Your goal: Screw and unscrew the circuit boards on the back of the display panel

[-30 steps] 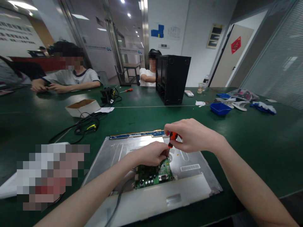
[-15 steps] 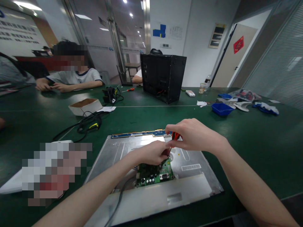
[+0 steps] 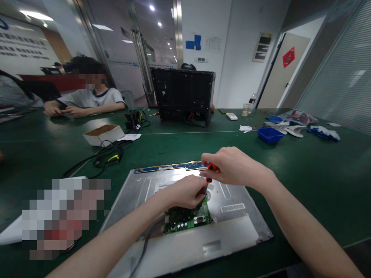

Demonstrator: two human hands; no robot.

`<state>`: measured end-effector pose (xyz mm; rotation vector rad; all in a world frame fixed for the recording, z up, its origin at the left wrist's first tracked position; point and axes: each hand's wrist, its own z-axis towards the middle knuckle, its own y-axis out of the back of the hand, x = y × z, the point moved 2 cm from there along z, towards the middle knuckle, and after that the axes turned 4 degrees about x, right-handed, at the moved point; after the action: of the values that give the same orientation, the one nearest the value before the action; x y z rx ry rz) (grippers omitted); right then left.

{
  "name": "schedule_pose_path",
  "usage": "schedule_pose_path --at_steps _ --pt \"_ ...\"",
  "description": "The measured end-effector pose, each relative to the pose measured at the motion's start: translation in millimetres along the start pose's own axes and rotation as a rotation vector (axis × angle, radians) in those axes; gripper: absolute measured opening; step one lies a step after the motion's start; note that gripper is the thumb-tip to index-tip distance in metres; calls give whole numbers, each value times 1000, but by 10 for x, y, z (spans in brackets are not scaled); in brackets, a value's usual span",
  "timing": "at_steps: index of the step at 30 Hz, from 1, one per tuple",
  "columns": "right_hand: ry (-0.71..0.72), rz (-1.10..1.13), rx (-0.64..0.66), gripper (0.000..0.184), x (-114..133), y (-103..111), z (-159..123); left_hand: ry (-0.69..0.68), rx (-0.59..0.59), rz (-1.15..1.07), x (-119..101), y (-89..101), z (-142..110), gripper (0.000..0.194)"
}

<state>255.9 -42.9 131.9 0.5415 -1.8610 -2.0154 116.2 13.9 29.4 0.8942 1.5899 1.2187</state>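
Over the placed circuit board (image 3: 189,222), gripping a screwdriver (image 3: 212,166) with right hand (image 3: 232,166), unclear whether with left hand (image 3: 188,191), seemingly mid-turn.

1. A red diamond sign (image 3: 288,57) hangs on the door (image 3: 296,79), its marking illegible.
2. A barcode label (image 3: 232,207), too small to read, marks the metal panel (image 3: 232,197).
3. Blurred lettering (image 3: 20,46) lines the left wall (image 3: 16,65).

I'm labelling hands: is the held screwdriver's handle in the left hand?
No, the right hand holds the orange-and-black handle over the metal panel.
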Motion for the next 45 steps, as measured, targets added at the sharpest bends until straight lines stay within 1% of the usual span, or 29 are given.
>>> schedule_pose_path --at_steps 2,5,9,11,12,15,17,21,24,29,35,38,40,44,45 --pt "30 10 -6 13 11 3 -7 5 14 8 -7 -5 7 9" --pt "66 59 -12 17 28 18 -25 22 24 17 -4 -16 23 10" --pt "36 29 -3 20 19 18 -21 61 35 13 -3 -17 37 13" --pt "24 19 3 14 11 15 -14 67 38 0 -4 -13 37 15" --pt "33 32 5 11 11 16 -13 62 32 -3 -4 -10 36 15" --pt "86 99 -2 20 20 28 -23 23 18 -8 -4 -6 23 9" --pt "97 104 -11 20 23 32 -32 -5 10 -7 -7 -2 11 7" --pt "53 34 -15 17 14 10 -27 3 25 7 -17 9 -2 10" --pt "62 38 -18 13 11 -6 -12 32 39 20 -14 9 3 8" --pt "57 41 -15 12 13 4 -4 22 38 38 6 -14 15 8" --pt "51 67 15 18 22 31 -27 49 34 34 10 -27 20 7" --pt "71 75 15 21 29 37 -38 38 27 26 7 -30 15 6" --pt "72 67 12 20 34 33 -38 11 14 23 2 -29 7 6" --pt "12 -11 3 24 33 18 -26 -11 4 36 -13 -11 -7 6" --pt "10 -18 2 21 33 16 -24 -4 12 32 -14 -6 -8 6"
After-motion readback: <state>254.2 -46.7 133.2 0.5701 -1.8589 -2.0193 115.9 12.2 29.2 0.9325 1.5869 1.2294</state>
